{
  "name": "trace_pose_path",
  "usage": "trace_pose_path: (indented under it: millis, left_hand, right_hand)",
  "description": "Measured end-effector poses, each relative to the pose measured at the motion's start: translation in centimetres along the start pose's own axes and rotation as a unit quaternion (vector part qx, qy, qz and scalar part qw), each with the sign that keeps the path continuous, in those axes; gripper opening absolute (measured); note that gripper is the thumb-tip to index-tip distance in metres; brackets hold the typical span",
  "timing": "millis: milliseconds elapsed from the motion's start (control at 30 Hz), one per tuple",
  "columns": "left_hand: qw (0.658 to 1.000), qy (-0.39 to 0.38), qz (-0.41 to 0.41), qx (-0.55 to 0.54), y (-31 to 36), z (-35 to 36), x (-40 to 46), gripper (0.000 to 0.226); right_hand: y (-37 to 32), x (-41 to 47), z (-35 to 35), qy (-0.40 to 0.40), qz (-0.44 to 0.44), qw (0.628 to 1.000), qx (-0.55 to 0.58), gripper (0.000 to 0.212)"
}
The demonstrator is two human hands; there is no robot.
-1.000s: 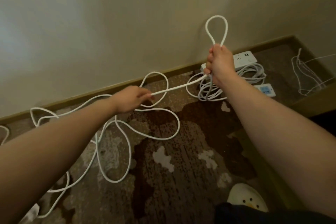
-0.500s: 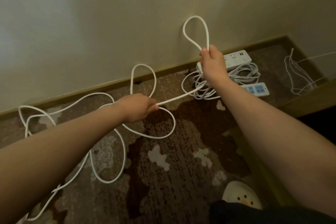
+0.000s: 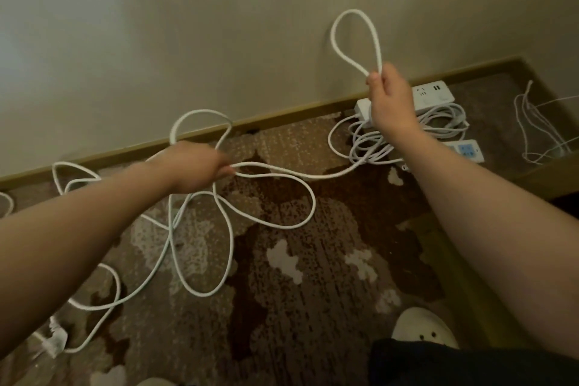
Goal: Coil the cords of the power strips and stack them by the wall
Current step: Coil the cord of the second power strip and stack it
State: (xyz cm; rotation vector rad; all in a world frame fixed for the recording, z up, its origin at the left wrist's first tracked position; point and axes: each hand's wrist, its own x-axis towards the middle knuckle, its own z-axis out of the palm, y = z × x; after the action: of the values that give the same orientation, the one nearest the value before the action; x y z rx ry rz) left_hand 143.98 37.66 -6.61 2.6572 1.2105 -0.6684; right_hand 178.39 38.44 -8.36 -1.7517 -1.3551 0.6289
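- The white cord (image 3: 275, 171) sprawls in loose loops over the patterned carpet (image 3: 313, 307), sagging in the span between the two hands.
- The right hand (image 3: 390, 100) is raised in front of the wall (image 3: 219, 25), fingers closed on the cord, with one upright loop (image 3: 355, 41) standing above the fist.
- The left hand (image 3: 195, 166) is lower and well apart from the right one, blurred; its fingers seem curled round the cord.
- The cord's plug (image 3: 54, 343) lies at the lower left, partly behind the left forearm.
- By the baseboard (image 3: 282, 114) a white power strip (image 3: 432, 94) sits on a bundle of coiled cord (image 3: 438, 122); the right hand hides its left part.
- A second power strip with blue sockets (image 3: 466, 150) lies just beside the bundle, partly behind the right forearm.
- Thin white wires (image 3: 539, 131) lie in the corner to the right; where they end is hard to make out.
- A pale shoe (image 3: 423, 327) shows at the bottom, partly covered by dark cloth.
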Motion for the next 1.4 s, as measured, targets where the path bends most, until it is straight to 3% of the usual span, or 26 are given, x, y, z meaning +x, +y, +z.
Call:
trace_pose_path:
  millis: [133,300,533,633,767,900,967,1100,1167,1300,1400]
  left_hand:
    - [0.985,0.123,0.122,0.006,7.5,-4.2,3.9,0.031]
    - [0.970,0.205,0.046,-0.123,10.2,-7.5,6.9,0.032]
    - [0.924,0.244,-0.002,-0.294,10.3,-8.9,8.7,0.034]
    - [0.932,0.246,0.005,-0.267,9.1,-9.2,8.9,0.039]
    - [0.948,0.211,0.036,-0.234,5.4,-8.2,7.2,0.029]
    - [0.950,0.197,-0.046,-0.238,0.5,-6.7,4.5,0.030]
    - [0.928,0.211,-0.102,-0.291,-0.7,-6.8,3.7,0.029]
    - [0.815,0.291,-0.194,-0.461,0.6,-8.9,5.4,0.035]
    - [0.783,0.317,-0.195,-0.499,2.1,-10.0,6.5,0.039]
    - [0.803,0.247,-0.192,-0.507,3.3,-8.6,7.4,0.037]
    - [0.859,0.162,-0.165,-0.457,2.2,-5.6,6.0,0.031]
  right_hand:
    - [-2.4,-1.4,2.6,-0.118,-0.018,0.993,-0.006,0.021]
    - [-3.1,-2.2,3.0,-0.160,0.013,0.984,0.073,0.025]
    - [-2.6,-2.1,2.5,-0.178,0.059,0.966,0.177,0.023]
    - [-1.8,-1.7,2.1,-0.128,0.059,0.977,0.163,0.022]
    - [-0.8,-0.8,0.7,-0.088,0.055,0.987,0.122,0.025]
    - [-0.8,-0.6,0.0,-0.090,0.048,0.990,0.100,0.026]
    - [-1.3,-0.9,0.4,-0.105,0.024,0.992,0.069,0.027]
    - [-2.6,-2.2,1.3,-0.173,-0.029,0.983,0.060,0.026]
    - [-2.7,-2.7,1.7,-0.181,-0.032,0.979,0.085,0.030]
    - [-2.4,-3.0,1.5,-0.158,0.023,0.975,0.158,0.035]
    - [-2.0,-2.2,0.5,-0.073,0.117,0.966,0.221,0.039]
